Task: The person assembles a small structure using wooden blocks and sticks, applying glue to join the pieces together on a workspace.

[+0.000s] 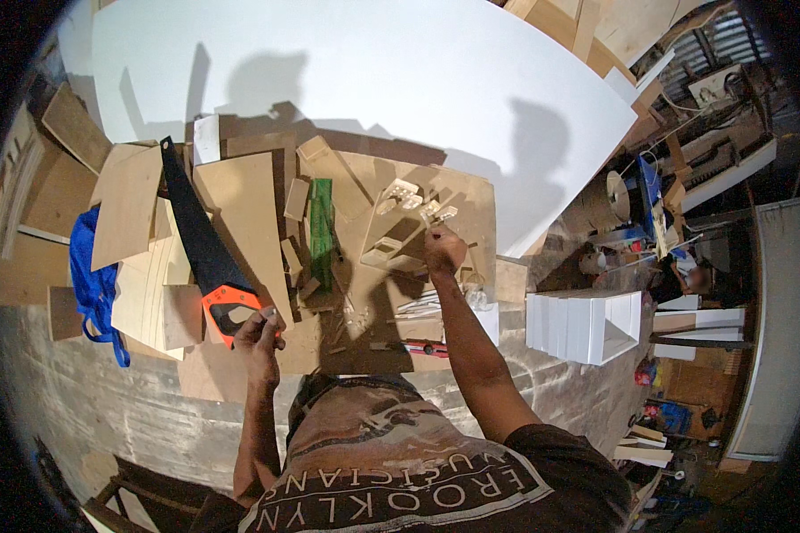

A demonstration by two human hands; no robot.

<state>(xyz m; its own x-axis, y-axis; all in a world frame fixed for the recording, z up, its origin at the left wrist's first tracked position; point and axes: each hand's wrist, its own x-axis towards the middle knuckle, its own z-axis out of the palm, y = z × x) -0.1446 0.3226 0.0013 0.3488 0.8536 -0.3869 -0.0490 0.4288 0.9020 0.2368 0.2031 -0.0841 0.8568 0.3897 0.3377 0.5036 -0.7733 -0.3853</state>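
And here's the left hand [260,338], curled beside the orange-handled handsaw [194,222], its grip impossible to tell; right of that saw, the right hand [445,249] bunches its fingers at shiny fittings [404,189], any pinch unclear

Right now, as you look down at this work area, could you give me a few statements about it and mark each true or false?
1. The saw has an orange and black handle. True.
2. The right hand is closer to the saw than the left hand. False: the left hand is right by its handle.
3. The blue bag is left of the saw. True.
4. The large panel at the top is black. False: it is white.
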